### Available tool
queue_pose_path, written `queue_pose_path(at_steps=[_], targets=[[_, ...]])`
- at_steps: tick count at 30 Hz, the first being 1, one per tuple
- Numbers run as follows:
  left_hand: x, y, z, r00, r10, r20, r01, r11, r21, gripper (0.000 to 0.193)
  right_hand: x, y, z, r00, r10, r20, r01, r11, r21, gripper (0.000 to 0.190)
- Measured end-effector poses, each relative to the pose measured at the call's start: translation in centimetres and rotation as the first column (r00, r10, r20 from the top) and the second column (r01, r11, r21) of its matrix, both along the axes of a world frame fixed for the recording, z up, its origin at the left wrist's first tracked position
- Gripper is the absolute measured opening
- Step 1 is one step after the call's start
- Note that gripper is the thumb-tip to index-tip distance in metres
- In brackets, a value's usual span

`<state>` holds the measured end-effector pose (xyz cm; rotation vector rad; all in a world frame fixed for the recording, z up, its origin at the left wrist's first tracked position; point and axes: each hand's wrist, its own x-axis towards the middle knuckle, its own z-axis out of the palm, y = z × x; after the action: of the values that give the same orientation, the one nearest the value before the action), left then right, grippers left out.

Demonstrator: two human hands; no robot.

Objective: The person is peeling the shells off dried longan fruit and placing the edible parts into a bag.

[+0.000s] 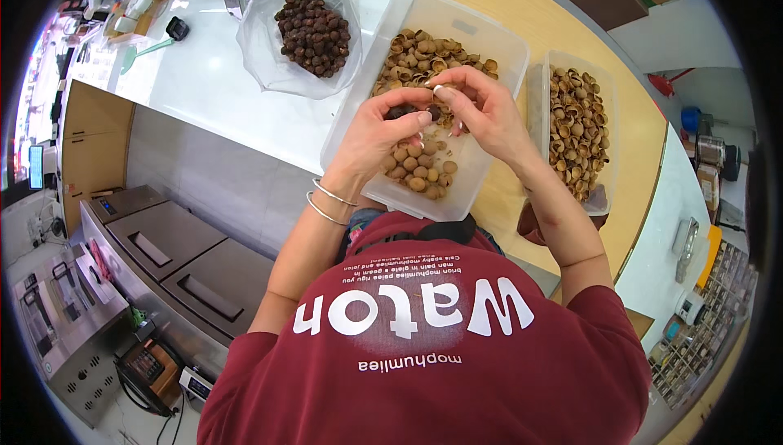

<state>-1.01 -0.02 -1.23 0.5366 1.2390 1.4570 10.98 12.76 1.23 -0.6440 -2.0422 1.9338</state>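
Note:
My left hand (382, 124) is curled around a few dark peeled dried longans (400, 112). Close against it, my right hand (483, 108) pinches what looks like a small piece of brown shell (437, 96) between thumb and forefinger. Both hands are above a translucent plastic bin (483, 191). Cracked longan shells (428, 47) are heaped at its far end. Whole round longans (419, 169) lie at its near end, below my hands. Left of the bin, an opened clear plastic bag (260, 47) holds a pile of dark peeled longans (315, 38).
A second plastic bin (538, 96) full of empty shells (578, 127) stands at the right on the wooden tabletop (495, 200). A green spoon (147, 53) and a small black object (177, 29) lie on the white counter (202, 72). Stainless-steel refrigerator lids (171, 249) are at lower left.

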Motion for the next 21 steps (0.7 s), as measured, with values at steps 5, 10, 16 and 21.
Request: queue_pose_path(at_steps=[5,10,16,21], targets=[[0.3,-0.3,-0.2,0.820,0.093,0.564,-0.168,0.982,0.082,0.031,-0.2,1.0,-0.8,0.985,-0.160,-0.070,0.154,0.984,-0.085,0.019],[-0.6,-0.7,-0.6,0.727,0.080,0.682,-0.177,0.982,0.073,0.026,0.4,3.2,-1.3,0.980,-0.194,-0.042,0.161,0.653,0.740,0.019],[-4.5,-1.6,1.9,0.717,0.331,0.614,-0.487,0.868,0.100,0.025,0.1,4.9,-1.2,0.981,-0.194,0.005,0.097,0.511,0.854,0.011],[-11.5,-0.9,-0.7,0.607,0.565,-0.559,-0.515,0.815,0.265,0.033,-3.2,1.2,-2.0,0.899,0.223,0.376,-0.437,0.414,0.799,0.015]])
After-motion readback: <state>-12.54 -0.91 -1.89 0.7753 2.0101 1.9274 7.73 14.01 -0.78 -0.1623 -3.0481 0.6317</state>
